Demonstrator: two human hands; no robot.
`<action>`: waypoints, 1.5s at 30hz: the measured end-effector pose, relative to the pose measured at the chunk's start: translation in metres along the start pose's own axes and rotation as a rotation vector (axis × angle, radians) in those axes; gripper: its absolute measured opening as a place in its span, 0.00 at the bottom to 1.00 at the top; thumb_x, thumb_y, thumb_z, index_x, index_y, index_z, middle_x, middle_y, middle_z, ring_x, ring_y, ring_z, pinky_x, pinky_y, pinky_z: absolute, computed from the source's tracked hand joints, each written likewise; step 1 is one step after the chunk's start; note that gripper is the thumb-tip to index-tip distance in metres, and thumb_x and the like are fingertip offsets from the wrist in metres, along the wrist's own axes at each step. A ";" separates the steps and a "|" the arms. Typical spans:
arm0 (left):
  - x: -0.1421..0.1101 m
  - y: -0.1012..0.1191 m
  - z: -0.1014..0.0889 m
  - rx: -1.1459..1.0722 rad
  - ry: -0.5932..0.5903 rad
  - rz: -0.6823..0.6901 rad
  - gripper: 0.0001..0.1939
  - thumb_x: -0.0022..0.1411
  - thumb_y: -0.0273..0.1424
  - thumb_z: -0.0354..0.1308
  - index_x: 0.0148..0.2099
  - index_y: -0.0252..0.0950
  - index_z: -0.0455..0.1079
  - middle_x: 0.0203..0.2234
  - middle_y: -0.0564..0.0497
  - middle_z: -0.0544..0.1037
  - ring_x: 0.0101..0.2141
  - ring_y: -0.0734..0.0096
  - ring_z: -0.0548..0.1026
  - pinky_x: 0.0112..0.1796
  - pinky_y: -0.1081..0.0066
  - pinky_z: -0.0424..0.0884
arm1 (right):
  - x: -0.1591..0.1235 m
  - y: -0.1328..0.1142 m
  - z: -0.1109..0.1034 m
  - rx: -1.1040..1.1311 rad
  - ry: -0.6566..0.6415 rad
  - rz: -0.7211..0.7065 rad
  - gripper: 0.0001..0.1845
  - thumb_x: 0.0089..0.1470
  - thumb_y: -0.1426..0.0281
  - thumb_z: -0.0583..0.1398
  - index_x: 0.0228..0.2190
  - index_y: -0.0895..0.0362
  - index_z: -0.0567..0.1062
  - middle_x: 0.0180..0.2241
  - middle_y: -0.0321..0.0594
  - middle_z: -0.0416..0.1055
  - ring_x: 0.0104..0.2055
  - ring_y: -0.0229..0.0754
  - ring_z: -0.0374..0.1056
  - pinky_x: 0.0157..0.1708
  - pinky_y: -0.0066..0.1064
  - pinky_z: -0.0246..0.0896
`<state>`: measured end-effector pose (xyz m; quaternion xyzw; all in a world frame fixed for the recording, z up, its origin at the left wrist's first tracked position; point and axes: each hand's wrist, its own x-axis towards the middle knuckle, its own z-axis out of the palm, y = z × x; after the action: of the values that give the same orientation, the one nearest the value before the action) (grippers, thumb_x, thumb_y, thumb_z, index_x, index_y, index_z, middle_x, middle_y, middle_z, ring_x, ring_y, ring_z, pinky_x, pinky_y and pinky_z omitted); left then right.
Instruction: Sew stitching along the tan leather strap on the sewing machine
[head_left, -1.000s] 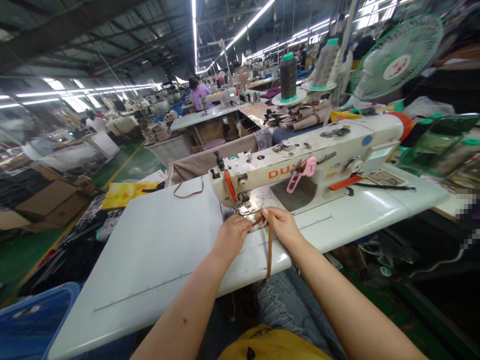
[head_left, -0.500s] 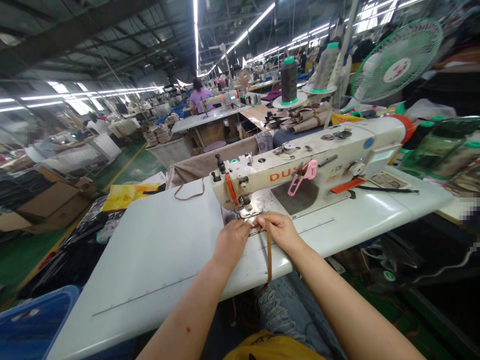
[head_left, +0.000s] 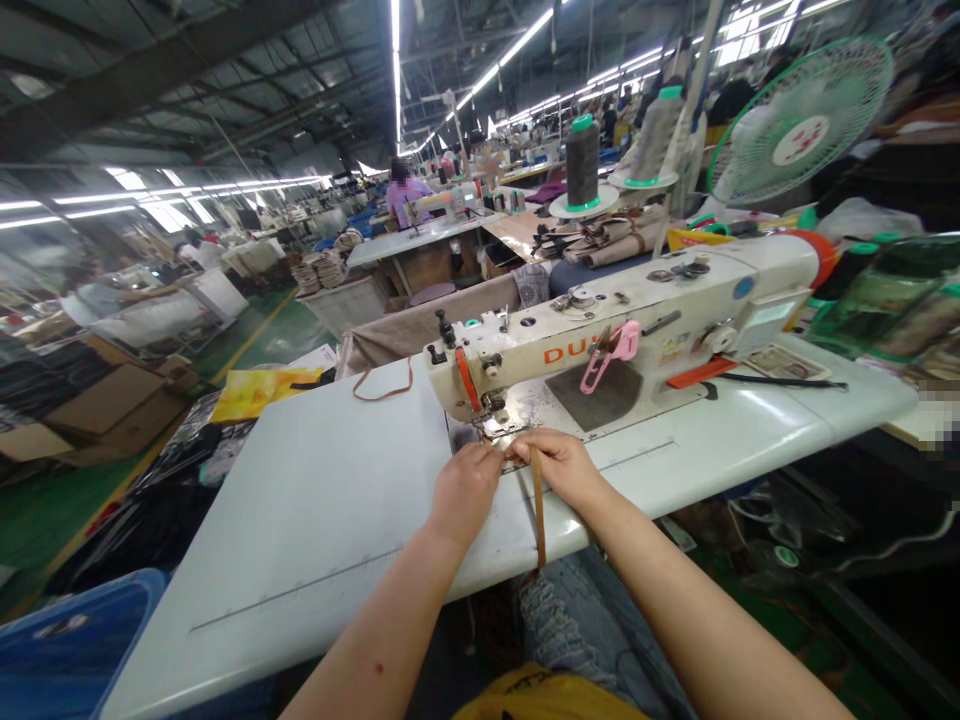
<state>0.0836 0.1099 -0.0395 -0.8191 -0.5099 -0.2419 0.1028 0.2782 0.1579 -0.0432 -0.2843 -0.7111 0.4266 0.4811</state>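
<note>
Little has shifted since the earlier frame: the whole view has drifted slightly, while both hands sit about where they were.

Nearest, below the hands, ripped blue denim jeans (head_left: 577,625) cover the person's lap, just behind the front edge of a white laminate sewing table (head_left: 300,520). On that table, the bare left hand (head_left: 465,490) and right hand (head_left: 562,466) reach in side by side. Their curled fingertips (head_left: 499,450) close firmly on a narrow tan strap (head_left: 538,510), though the knuckles partly hide the exact pinch. The strap's upper part lies beside a worn steel needle plate (head_left: 499,425), and its tail hangs straight down past the table edge. Pinching this close to the plate, with the tail left free, looks like a sound way to keep so narrow a strip straight and under control.

Just beyond stands a cream industrial sewing machine (head_left: 600,375) with orange lettering and a pink plastic clip (head_left: 611,355) on its arm. A loop of tan cord (head_left: 382,385) lies on the table to the left. Farther back are a dark grey thread cone (head_left: 583,160) on a white disc, a green-rimmed electric fan (head_left: 799,120), and a co-worker in a lilac top (head_left: 405,195).
</note>
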 end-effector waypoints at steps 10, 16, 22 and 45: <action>-0.003 0.001 -0.002 -0.014 -0.011 -0.007 0.08 0.73 0.28 0.58 0.41 0.36 0.77 0.36 0.46 0.81 0.39 0.62 0.77 0.42 0.63 0.77 | -0.001 -0.001 0.002 -0.027 -0.054 -0.030 0.19 0.66 0.54 0.62 0.34 0.53 0.85 0.34 0.43 0.81 0.39 0.44 0.77 0.41 0.35 0.72; -0.007 0.000 -0.003 -0.023 -0.026 -0.004 0.10 0.74 0.29 0.56 0.40 0.35 0.77 0.36 0.46 0.81 0.40 0.61 0.77 0.42 0.63 0.77 | -0.001 0.000 0.004 -0.042 -0.083 -0.048 0.17 0.66 0.56 0.62 0.35 0.53 0.85 0.35 0.42 0.82 0.39 0.44 0.77 0.41 0.34 0.71; -0.008 -0.001 -0.001 -0.033 -0.031 -0.006 0.09 0.74 0.28 0.56 0.42 0.34 0.78 0.36 0.45 0.81 0.41 0.61 0.78 0.45 0.63 0.78 | -0.002 0.003 0.004 -0.070 -0.076 -0.062 0.16 0.66 0.56 0.63 0.36 0.54 0.85 0.35 0.42 0.82 0.39 0.43 0.78 0.41 0.32 0.71; -0.017 0.000 -0.001 -0.179 0.003 -0.120 0.15 0.68 0.17 0.52 0.52 0.32 0.76 0.48 0.40 0.82 0.49 0.60 0.80 0.54 0.57 0.78 | -0.003 0.000 0.011 -0.470 -0.266 -0.282 0.10 0.69 0.69 0.59 0.41 0.53 0.82 0.43 0.43 0.82 0.46 0.43 0.78 0.50 0.35 0.72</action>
<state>0.0768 0.0960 -0.0473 -0.7926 -0.5343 -0.2934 0.0154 0.2691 0.1520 -0.0469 -0.2281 -0.8796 0.2126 0.3593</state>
